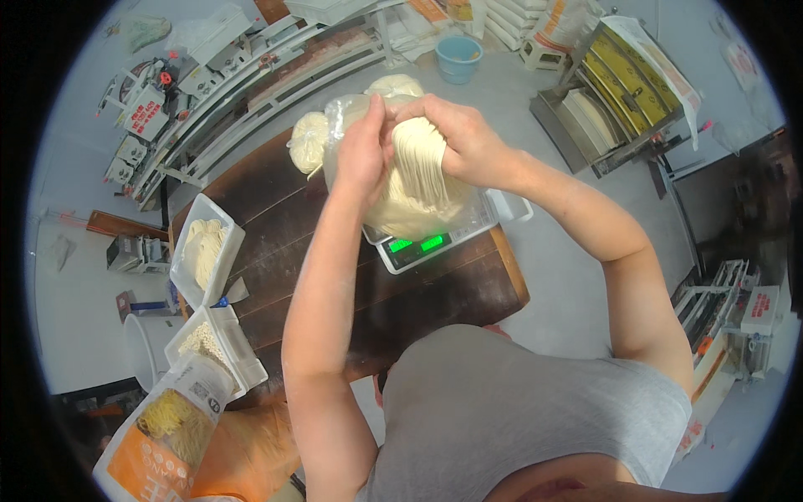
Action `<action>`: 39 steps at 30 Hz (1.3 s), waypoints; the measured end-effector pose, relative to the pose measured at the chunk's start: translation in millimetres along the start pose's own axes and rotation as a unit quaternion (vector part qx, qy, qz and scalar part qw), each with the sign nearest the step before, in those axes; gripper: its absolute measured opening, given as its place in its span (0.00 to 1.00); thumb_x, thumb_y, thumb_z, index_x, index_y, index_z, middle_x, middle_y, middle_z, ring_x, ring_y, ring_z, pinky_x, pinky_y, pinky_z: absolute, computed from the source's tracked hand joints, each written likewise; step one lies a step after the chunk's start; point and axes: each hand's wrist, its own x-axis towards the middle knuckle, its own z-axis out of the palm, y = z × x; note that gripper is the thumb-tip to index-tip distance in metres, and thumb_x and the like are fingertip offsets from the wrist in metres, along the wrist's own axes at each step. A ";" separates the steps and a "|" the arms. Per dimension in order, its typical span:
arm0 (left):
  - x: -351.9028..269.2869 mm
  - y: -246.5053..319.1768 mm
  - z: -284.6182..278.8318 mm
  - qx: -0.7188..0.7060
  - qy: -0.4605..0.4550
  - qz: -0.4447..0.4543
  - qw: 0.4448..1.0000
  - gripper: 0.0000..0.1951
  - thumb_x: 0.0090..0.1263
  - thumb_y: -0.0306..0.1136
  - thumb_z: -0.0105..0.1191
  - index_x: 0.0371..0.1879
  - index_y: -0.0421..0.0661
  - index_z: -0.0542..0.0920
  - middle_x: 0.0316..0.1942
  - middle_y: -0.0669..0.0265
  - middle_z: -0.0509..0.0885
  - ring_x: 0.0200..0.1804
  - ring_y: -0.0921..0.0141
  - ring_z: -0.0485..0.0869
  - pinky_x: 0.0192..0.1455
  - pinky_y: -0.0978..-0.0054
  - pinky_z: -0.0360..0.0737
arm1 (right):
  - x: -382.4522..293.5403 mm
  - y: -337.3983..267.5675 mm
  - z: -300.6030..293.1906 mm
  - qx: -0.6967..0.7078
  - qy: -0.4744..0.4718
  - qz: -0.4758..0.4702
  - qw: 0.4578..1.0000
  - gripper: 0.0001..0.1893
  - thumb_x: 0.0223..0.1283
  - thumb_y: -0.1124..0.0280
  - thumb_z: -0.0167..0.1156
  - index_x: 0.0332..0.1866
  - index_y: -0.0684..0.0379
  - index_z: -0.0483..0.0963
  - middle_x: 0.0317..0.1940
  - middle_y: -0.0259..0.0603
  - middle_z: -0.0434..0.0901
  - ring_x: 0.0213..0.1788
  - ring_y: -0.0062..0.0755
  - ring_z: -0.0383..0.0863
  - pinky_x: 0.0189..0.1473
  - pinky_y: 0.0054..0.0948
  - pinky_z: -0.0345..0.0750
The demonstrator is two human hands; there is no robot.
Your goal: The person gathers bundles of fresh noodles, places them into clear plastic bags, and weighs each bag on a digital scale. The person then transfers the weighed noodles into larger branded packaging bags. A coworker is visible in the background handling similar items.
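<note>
My right hand grips a hank of pale fresh noodles, whose strands hang down at the mouth of a clear plastic bag. On the bag's left side, my left hand holds the plastic, thumb pointing up. Both hands are close together over a digital scale with lit green displays, partly hidden by the bag. Beyond my left hand sits a filled bag of noodles; another noodle bag shows behind my fingers.
The dark wooden table carries a white bin of noodles and a white container of pale pieces at left. A printed noodle package is at lower left. A blue bucket and metal cabinet stand beyond.
</note>
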 end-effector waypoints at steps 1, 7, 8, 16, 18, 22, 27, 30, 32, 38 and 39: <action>-6.8 0.5 6.6 0.007 -0.037 0.004 0.999 0.36 0.92 0.60 0.36 0.67 0.33 0.80 0.58 0.57 0.89 0.57 0.68 0.88 0.66 0.69 0.82 | 4.1 -5.4 -3.4 0.006 -0.008 0.014 1.000 0.16 0.68 0.80 0.61 0.59 0.61 0.79 0.54 0.52 0.88 0.58 0.58 0.87 0.61 0.43 0.82; -37.8 -7.2 24.6 -0.112 -0.119 0.002 0.987 0.47 0.87 0.72 0.24 0.83 0.36 0.61 0.78 0.50 0.74 0.78 0.56 0.76 0.81 0.53 0.73 | 10.0 2.1 5.3 -0.048 0.005 -0.015 0.999 0.23 0.61 0.85 0.59 0.63 0.61 0.78 0.53 0.53 0.86 0.57 0.58 0.86 0.59 0.47 0.83; -42.9 -8.6 29.0 -0.138 -0.133 0.001 0.982 0.48 0.86 0.73 0.24 0.84 0.37 0.59 0.80 0.49 0.72 0.80 0.56 0.75 0.82 0.51 0.72 | 10.6 0.5 5.5 -0.087 -0.001 -0.013 0.996 0.23 0.60 0.85 0.59 0.62 0.61 0.77 0.53 0.53 0.86 0.57 0.58 0.86 0.59 0.48 0.82; -74.5 -55.4 27.7 -0.159 -0.127 0.001 0.979 0.26 0.92 0.42 0.40 0.82 0.42 0.64 0.73 0.53 0.77 0.74 0.60 0.80 0.73 0.55 0.81 | 19.7 -23.2 -3.8 -0.219 -0.204 0.126 0.946 0.14 0.57 0.77 0.66 0.49 0.61 0.77 0.49 0.53 0.85 0.54 0.57 0.85 0.51 0.52 0.80; -87.1 -55.0 33.3 -0.208 -0.092 -0.020 0.974 0.26 0.91 0.41 0.43 0.81 0.42 0.65 0.71 0.55 0.78 0.71 0.61 0.81 0.71 0.56 0.82 | 19.7 -28.3 -1.6 -0.212 -0.247 0.132 0.936 0.13 0.57 0.75 0.67 0.48 0.62 0.78 0.45 0.52 0.85 0.51 0.58 0.86 0.50 0.52 0.81; -127.1 -62.2 36.0 -0.229 0.052 -0.107 0.966 0.28 0.88 0.40 0.50 0.81 0.42 0.65 0.70 0.58 0.79 0.69 0.61 0.83 0.69 0.57 0.83 | -3.4 -39.1 14.2 -0.160 -0.285 0.128 0.936 0.13 0.57 0.73 0.67 0.47 0.62 0.77 0.41 0.52 0.85 0.47 0.60 0.87 0.48 0.52 0.82; -200.3 -135.9 -28.9 0.028 0.023 -0.021 0.999 0.25 0.87 0.41 0.55 0.76 0.43 0.73 0.67 0.61 0.82 0.68 0.62 0.83 0.70 0.58 0.81 | -77.6 -54.7 80.4 -0.092 -0.260 0.096 0.956 0.19 0.56 0.75 0.67 0.55 0.62 0.79 0.43 0.56 0.86 0.50 0.61 0.88 0.53 0.50 0.83; -233.3 -136.7 -53.4 -0.145 0.077 -0.147 0.975 0.26 0.87 0.45 0.57 0.76 0.44 0.72 0.70 0.62 0.82 0.71 0.64 0.81 0.75 0.58 0.77 | -113.0 -49.1 135.7 0.011 -0.263 0.151 0.953 0.24 0.57 0.77 0.67 0.62 0.60 0.80 0.49 0.57 0.87 0.55 0.60 0.88 0.56 0.47 0.84; -245.8 -146.4 -75.8 -0.116 0.087 -0.146 0.979 0.25 0.87 0.45 0.58 0.74 0.43 0.74 0.68 0.63 0.82 0.70 0.65 0.82 0.74 0.59 0.78 | -114.8 -51.4 154.6 0.116 -0.367 0.256 0.887 0.27 0.57 0.78 0.66 0.66 0.59 0.79 0.54 0.56 0.87 0.59 0.59 0.88 0.59 0.45 0.84; -265.6 -132.1 -96.1 -0.018 0.116 -0.069 0.991 0.22 0.73 0.27 0.62 0.65 0.41 0.79 0.57 0.67 0.85 0.57 0.71 0.86 0.61 0.68 0.83 | -115.5 -87.2 178.7 0.183 -0.218 0.192 0.939 0.22 0.64 0.82 0.58 0.63 0.61 0.79 0.54 0.52 0.87 0.59 0.53 0.88 0.62 0.41 0.83; -266.5 -127.8 -100.3 0.021 0.114 -0.074 0.991 0.23 0.70 0.26 0.62 0.66 0.41 0.79 0.57 0.67 0.85 0.57 0.72 0.85 0.62 0.68 0.83 | -112.8 -90.4 179.5 0.180 -0.204 0.184 0.944 0.21 0.64 0.81 0.58 0.63 0.62 0.79 0.54 0.52 0.87 0.59 0.52 0.88 0.62 0.41 0.82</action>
